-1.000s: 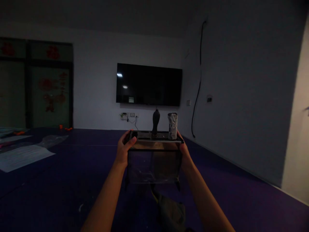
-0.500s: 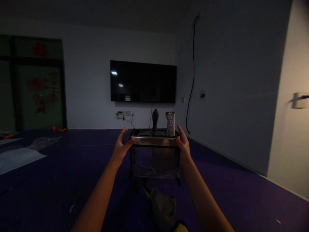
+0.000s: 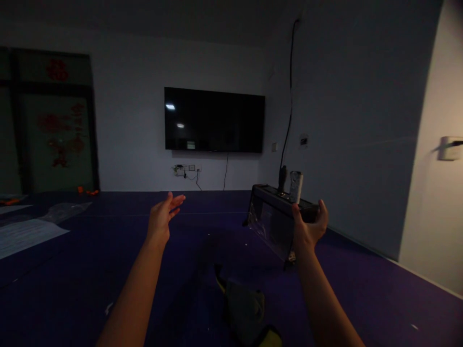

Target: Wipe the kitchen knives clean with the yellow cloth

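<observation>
My right hand [image 3: 309,226] grips the near right end of a see-through, black-framed box [image 3: 271,233], its thumb and fingers around the top edge. The box is turned at an angle, and I cannot tell whether its feet touch the floor. On its dark top stand a dark, bottle-shaped object [image 3: 282,179] and a pale, dark-patterned, upright slab [image 3: 295,187], whose kind I cannot make out. My left hand [image 3: 160,219] is raised well left of the box, fingers apart, holding nothing.
On the purple floor [image 3: 202,299] below lies a crumpled grey cloth item with yellow edging [image 3: 248,308]. Papers [image 3: 29,236] and clear plastic [image 3: 67,210] lie at the left. A television [image 3: 215,120] hangs on the far wall; a black cable [image 3: 290,96] runs down the right wall.
The box, held between both hands before, has moved right and turned, with its top objects still standing. My left hand has let go and moved left; my right hand has moved right with the box.
</observation>
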Available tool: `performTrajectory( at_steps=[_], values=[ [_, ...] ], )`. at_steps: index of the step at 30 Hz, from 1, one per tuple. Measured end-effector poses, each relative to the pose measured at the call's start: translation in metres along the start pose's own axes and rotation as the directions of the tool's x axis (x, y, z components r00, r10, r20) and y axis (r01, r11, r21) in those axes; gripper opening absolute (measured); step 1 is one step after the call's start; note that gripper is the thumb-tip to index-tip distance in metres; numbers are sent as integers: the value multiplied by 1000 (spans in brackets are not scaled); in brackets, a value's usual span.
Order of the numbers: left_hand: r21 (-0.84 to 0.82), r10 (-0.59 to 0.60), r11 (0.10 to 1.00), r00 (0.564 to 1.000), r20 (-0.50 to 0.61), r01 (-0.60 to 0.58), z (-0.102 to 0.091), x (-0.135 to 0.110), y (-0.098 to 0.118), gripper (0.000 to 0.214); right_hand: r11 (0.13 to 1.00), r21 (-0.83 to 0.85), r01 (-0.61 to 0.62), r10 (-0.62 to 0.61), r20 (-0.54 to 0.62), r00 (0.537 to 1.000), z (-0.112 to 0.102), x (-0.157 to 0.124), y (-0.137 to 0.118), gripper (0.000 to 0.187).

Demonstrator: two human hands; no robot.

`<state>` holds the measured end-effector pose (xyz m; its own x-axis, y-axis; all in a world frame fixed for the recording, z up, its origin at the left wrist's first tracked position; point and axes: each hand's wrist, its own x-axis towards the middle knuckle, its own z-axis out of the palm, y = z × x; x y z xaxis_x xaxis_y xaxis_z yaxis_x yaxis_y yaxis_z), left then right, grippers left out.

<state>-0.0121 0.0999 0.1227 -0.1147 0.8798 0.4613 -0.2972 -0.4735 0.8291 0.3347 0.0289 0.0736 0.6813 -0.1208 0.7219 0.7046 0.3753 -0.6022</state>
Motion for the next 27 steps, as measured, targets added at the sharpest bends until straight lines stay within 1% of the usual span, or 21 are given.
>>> performTrajectory(
  at_steps=[3,4,9,12,14,17,19,27],
  values=[
    [9,16,1000,999,-36,-15,1,-2,1,34,995,-90,41,-51,-116,992,-7,1,9,84],
    [15,20,1000,999,-43,-19,1,-2,1,31,991,-119,57,-74,-138,988,-8,1,11,84],
    [31,1,1000,999,-33,0,1,-2,0,29,968,-213,136,-170,-154,973,-13,1,25,86],
    [28,-27,999,999,20,26,2,-3,2,27,956,-246,161,-201,-148,968,-13,0,31,87],
    [21,-66,998,995,77,64,2,-4,5,28,957,-245,154,-194,-151,969,-13,-2,34,87],
    [2,-149,989,971,185,151,2,-4,7,29,964,-236,121,-162,-164,973,-12,-6,37,87],
    [-11,-194,979,952,238,203,2,-4,7,30,966,-237,107,-149,-167,975,-11,-8,39,86],
    [-49,-283,948,905,318,314,4,-2,10,34,959,-254,127,-164,-129,978,-8,-11,44,87]
  ],
)
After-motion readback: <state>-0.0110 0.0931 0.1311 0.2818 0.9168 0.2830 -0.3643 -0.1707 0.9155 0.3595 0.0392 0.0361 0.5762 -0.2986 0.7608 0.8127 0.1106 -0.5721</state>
